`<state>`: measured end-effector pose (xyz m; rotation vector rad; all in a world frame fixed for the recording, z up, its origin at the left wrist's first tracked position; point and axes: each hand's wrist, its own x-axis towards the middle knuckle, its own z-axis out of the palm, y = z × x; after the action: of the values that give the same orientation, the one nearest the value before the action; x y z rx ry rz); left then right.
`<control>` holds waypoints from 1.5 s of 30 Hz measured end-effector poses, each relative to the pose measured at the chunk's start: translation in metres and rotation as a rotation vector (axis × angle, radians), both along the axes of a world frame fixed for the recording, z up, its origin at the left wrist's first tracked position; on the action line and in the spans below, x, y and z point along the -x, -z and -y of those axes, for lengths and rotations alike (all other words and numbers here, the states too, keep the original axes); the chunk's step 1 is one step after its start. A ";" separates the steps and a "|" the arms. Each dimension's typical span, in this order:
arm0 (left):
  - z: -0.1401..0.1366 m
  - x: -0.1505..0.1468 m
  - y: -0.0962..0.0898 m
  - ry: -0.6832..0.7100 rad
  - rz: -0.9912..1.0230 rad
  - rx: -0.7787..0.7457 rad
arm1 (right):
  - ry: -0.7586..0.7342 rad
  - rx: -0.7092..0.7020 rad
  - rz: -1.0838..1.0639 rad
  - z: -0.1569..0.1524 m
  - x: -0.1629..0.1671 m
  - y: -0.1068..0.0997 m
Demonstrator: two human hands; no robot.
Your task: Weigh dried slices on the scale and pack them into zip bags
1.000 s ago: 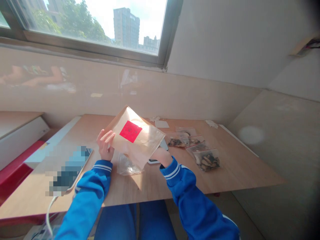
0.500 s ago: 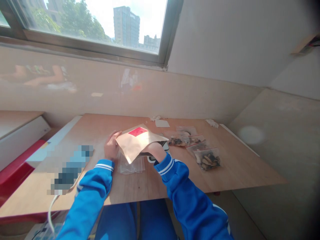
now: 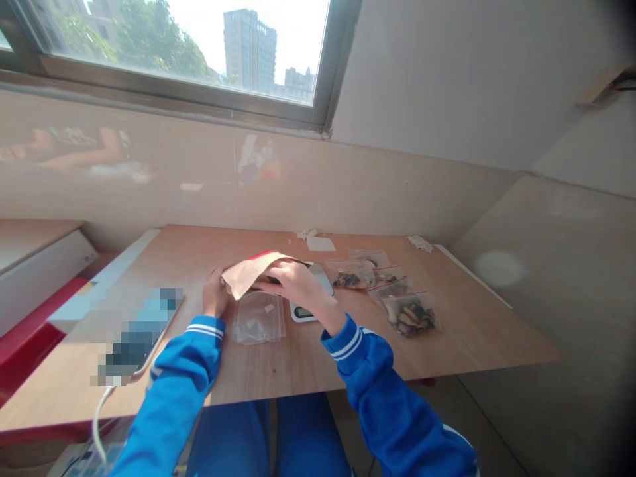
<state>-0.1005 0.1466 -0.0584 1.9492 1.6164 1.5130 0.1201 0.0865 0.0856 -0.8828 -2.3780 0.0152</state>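
Note:
A brown kraft paper bag (image 3: pixel 248 273) with a red label is held tilted above the table. My left hand (image 3: pixel 214 291) is closed round its left end. At the bag's open right side is my right hand (image 3: pixel 298 285), its fingers bent at the mouth and closed on the edge; the fingertips are partly hidden. Below the bag lie clear plastic bags (image 3: pixel 258 324), flat on the table. A white kitchen scale (image 3: pixel 303 314) with a small display stands under my right hand, partly covered by it.
Several zip bags of dried brown pieces (image 3: pixel 410 315) lie to the right on the wooden table (image 3: pixel 477 331). A phone (image 3: pixel 142 331), blurred out, lies at the left with a white cable (image 3: pixel 98 424). White paper (image 3: pixel 320 244) and crumpled tissue (image 3: pixel 420 244) are at the back.
My right hand has drawn back from inside the paper bag to its mouth. The bag has tipped and lowered, so its label shows edge-on, and more of the scale and plastic bags shows.

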 end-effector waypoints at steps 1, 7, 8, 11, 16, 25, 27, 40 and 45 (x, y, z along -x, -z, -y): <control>0.000 -0.001 0.001 -0.004 0.002 0.008 | -0.008 -0.032 -0.012 0.000 0.000 0.000; -0.008 -0.001 0.012 -0.069 -0.002 0.079 | 0.017 -0.185 -0.121 -0.012 -0.003 0.006; -0.009 0.000 0.014 -0.083 -0.005 0.100 | 0.049 -0.196 -0.136 -0.015 -0.003 0.008; -0.012 0.002 0.017 -0.131 -0.009 0.172 | 0.125 -0.223 -0.212 -0.027 -0.007 0.013; -0.013 0.003 0.018 -0.161 -0.029 0.203 | 0.181 -0.206 -0.501 -0.032 -0.014 0.022; -0.007 0.002 0.014 -0.146 -0.088 0.155 | 0.641 0.018 -1.297 -0.036 -0.040 0.075; -0.009 0.003 0.015 -0.167 -0.108 0.195 | 0.687 0.086 -1.373 -0.045 -0.049 0.090; -0.013 0.006 0.011 -0.225 -0.156 0.267 | 0.470 0.285 -0.527 -0.070 -0.084 0.119; -0.011 0.003 0.007 -0.221 -0.154 0.294 | 0.411 0.308 -0.468 -0.064 -0.091 0.122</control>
<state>-0.1039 0.1579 -0.0655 1.8111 2.0454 1.1315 0.2111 0.1503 -0.0360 -1.3338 -1.7555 0.3897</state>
